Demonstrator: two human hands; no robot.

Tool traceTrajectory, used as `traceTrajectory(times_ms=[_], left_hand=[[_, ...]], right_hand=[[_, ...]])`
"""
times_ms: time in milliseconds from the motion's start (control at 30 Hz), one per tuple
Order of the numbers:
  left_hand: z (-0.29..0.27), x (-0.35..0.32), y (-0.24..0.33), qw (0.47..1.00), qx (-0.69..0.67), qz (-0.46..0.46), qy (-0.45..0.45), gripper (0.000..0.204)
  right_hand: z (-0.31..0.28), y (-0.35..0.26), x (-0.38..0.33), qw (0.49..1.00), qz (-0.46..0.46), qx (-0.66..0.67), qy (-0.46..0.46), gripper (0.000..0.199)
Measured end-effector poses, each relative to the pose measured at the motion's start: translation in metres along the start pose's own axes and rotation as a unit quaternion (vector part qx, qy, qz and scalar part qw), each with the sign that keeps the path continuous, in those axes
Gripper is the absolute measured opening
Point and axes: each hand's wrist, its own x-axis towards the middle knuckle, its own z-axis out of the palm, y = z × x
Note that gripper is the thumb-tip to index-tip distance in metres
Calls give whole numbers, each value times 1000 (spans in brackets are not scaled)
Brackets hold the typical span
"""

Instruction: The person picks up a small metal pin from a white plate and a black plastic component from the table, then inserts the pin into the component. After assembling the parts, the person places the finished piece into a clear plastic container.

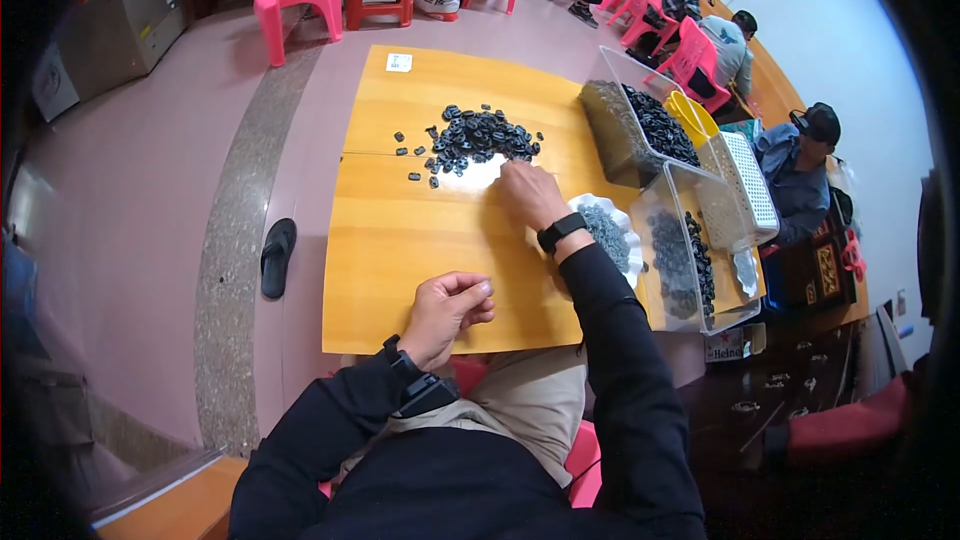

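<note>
A loose pile of small black plastic pieces (480,137) with holes in them lies on the far part of the wooden table (400,240). My right hand (533,192) reaches to the near right edge of that pile, fingers curled downward and closed. Its fingertips are mostly hidden, so what they pinch does not show. Close to the table's front edge, my left hand (452,315) is held with thumb and fingers pressed together; anything between them is too small to make out. A white scalloped dish (632,258) of small grey pieces (602,232) sits right of my right wrist.
Along the table's right side stand a clear bin (610,130) of black pieces, a second clear bin (672,285), a yellow basket (692,118) and a white perforated basket (742,185). A co-worker (795,175) sits beyond them. A black slipper (278,258) lies on the floor at left.
</note>
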Motion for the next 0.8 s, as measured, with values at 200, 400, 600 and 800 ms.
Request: traceTrajectory(times_ms=[200,400,600,800], left_hand=[[-5,3,-5,999,-22,40,27,26],[4,1,2,991,-57,103,64,26],[-3,2,-7,991,-14,125,36,17],[2,-6,-5,994,-11,101,42,11]], right_hand=[[1,-12,-39,985,-102,132,47,18],[-38,-70,-102,797,38,585,-145,27],[-37,-80,-137,676,121,719,-109,29],[-58,-36,-148,830,112,547,9,20]])
